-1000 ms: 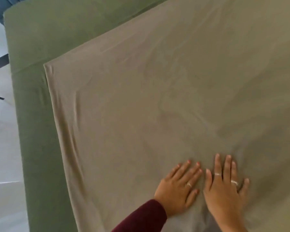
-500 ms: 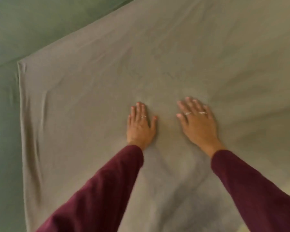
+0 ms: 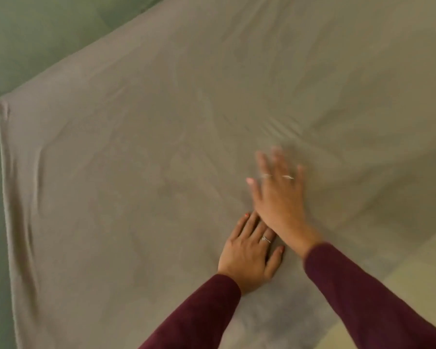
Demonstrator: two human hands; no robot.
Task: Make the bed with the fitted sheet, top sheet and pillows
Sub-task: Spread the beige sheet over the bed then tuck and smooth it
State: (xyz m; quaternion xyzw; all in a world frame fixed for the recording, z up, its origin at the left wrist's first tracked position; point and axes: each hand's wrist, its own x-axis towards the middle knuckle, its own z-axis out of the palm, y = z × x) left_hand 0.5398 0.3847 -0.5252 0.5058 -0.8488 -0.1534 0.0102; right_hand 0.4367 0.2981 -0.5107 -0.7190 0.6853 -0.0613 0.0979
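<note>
A grey-beige top sheet (image 3: 136,159) lies spread over the bed and fills most of the view. Its corner is at the far left, and light wrinkles run along its left edge. Under it the green fitted sheet (image 3: 35,34) shows along the top left and down the left side. My left hand (image 3: 249,250) lies flat on the top sheet with fingers straight. My right hand (image 3: 278,195) presses flat on the sheet just beyond it, its wrist crossing over the left fingertips, its fingers blurred by motion. Small ripples fan out ahead of the right hand. No pillows are in view.
A pale yellowish surface (image 3: 413,285) shows at the lower right past the top sheet's edge. Both forearms wear dark red sleeves.
The hands were side by side and apart half a second ago. Now the left hand has drawn back toward me and the right hand has swept over its fingertips across the sheet.
</note>
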